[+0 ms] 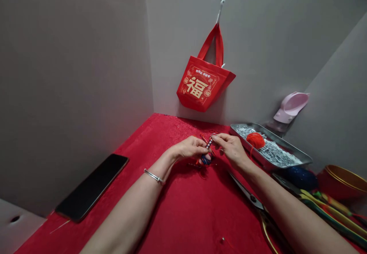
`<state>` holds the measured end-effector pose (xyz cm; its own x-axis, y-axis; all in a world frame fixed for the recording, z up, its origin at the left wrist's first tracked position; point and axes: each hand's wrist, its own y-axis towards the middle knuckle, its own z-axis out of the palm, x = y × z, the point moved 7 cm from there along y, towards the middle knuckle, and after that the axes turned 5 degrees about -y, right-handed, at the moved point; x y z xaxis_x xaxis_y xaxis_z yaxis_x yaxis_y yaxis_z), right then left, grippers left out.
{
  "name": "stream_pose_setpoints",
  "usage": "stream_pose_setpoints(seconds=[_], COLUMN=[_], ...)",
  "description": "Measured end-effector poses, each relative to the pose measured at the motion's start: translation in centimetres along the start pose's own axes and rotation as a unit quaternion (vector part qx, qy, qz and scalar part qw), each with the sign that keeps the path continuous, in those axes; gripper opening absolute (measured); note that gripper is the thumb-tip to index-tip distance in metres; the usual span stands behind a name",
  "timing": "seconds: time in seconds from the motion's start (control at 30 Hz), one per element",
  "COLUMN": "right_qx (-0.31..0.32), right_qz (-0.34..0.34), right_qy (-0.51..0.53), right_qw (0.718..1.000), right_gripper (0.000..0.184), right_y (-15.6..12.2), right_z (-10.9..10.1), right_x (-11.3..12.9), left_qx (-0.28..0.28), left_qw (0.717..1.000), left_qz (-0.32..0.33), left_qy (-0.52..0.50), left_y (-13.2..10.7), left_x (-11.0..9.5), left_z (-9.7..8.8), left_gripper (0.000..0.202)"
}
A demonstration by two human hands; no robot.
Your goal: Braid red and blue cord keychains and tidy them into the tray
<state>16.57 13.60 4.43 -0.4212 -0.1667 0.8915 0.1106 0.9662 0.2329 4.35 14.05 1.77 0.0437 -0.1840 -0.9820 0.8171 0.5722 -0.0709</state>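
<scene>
Above the red cloth, both hands meet at a small craft piece. My left hand (193, 147) is closed, pinching a short black-and-white beaded-looking strand (209, 143). My right hand (232, 147) is also closed, its thumb and finger at the upper end of that strand, where a thin ring-like loop (213, 134) shows. Just below my left fingers is a small dark blue and pink bundle (205, 159) with red and orange threads around it. Whether the bundle hangs from the strand or lies on the cloth I cannot tell.
A metal tray (298, 161) of silvery pins and an orange-red yarn ball (255, 140) stands right. Scissors (252, 198) lie near my right forearm; pliers (338, 215) and a gold-rimmed red pot (341, 181) are beyond. A phone (93, 187) lies left; a red bag (200, 83) hangs behind.
</scene>
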Motion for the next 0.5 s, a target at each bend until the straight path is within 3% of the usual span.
stream_pose_setpoints(seconds=[0.13,0.3,0.4,0.5], right_qx=[-0.021,-0.011,-0.018,-0.024], right_qz=[0.003,0.004,0.008,0.011], right_qy=[-0.010,0.021,0.034,0.044], right_qw=[1.000,1.000,0.999,0.999], right_gripper=[0.027,0.028,0.028,0.029], right_y=[0.9,1.6,1.7,1.7], right_z=[0.1,0.2,-0.3,-0.7], right_x=[-0.8,-1.3,-1.5,-1.6], left_qx=[-0.018,0.018,0.015,0.061], left_qw=[1.000,0.996,0.994,0.988], left_qz=[0.011,-0.066,-0.095,-0.138], left_qy=[-0.011,-0.057,-0.043,-0.002], left_y=[0.1,0.1,0.1,-0.3], left_x=[0.5,2.7,3.7,4.1], left_z=[-0.7,-1.2,-1.6,-1.3], left_gripper=[0.027,0.037,0.038,0.040])
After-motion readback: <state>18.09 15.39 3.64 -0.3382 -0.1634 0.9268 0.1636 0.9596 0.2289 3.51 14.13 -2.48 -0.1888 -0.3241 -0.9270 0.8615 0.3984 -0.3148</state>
